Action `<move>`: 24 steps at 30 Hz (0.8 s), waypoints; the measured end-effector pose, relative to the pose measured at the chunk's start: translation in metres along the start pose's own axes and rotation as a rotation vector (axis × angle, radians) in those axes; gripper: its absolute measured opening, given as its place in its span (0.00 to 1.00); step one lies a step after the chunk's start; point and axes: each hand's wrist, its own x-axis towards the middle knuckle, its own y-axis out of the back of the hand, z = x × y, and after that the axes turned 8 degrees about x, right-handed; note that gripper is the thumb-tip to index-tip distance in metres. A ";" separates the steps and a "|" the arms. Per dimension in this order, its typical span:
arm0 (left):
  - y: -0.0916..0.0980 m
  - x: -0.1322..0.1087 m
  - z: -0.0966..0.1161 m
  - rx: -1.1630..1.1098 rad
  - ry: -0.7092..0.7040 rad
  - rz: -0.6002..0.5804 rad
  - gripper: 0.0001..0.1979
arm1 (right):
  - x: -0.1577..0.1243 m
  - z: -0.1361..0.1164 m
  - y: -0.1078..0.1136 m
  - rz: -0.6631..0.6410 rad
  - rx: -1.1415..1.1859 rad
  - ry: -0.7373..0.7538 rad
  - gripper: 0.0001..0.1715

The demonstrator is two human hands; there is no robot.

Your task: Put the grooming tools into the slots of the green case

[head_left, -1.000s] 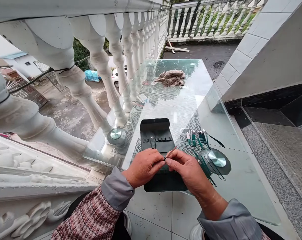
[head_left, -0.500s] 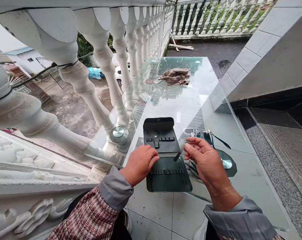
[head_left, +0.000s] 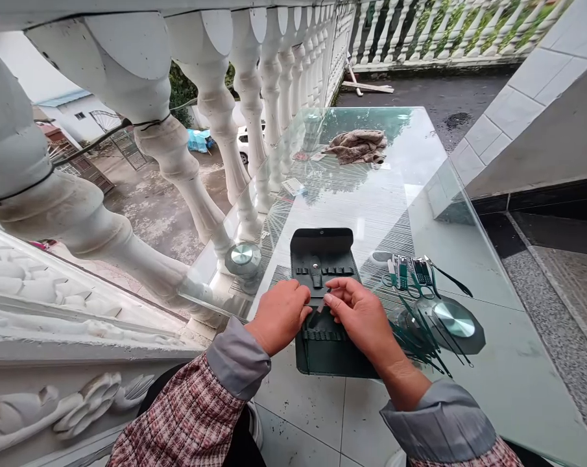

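Note:
A black manicure case (head_left: 335, 358) lies unfolded on the glass table, its rows of elastic loops showing. My left hand (head_left: 279, 316) is closed at the case's left edge near the fold, fingers curled and thumb against it. Between thumb and fingers, my right hand (head_left: 364, 321) pinches a small flat manicure tool (head_left: 319, 314) with a dark end, held over the lower panel's loops. Its exact kind is hard to make out. Nail clippers (head_left: 400, 272) and a bundle of thin dark tools (head_left: 427, 334) lie to the right of the case.
The glass table (head_left: 504, 363) stands beside a white balustrade (head_left: 176, 155). A crumpled brown cloth (head_left: 357, 146) lies at its far end. Round metal-capped supports (head_left: 243, 254) show at both sides under the glass. Stone steps (head_left: 560, 259) are on the right.
My right hand has moved left with the small tool, from beside the case to over its loops. The view has shifted, and more tools now show on the right.

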 end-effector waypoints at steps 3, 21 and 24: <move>-0.002 -0.001 -0.001 -0.003 -0.013 0.010 0.04 | 0.004 0.002 -0.002 -0.015 -0.096 0.028 0.15; -0.002 0.004 -0.001 -0.017 -0.003 -0.047 0.06 | 0.008 0.002 -0.009 -0.150 -0.475 0.292 0.15; -0.002 0.005 -0.002 -0.029 0.001 -0.047 0.06 | 0.009 0.003 -0.009 -0.174 -0.514 0.331 0.15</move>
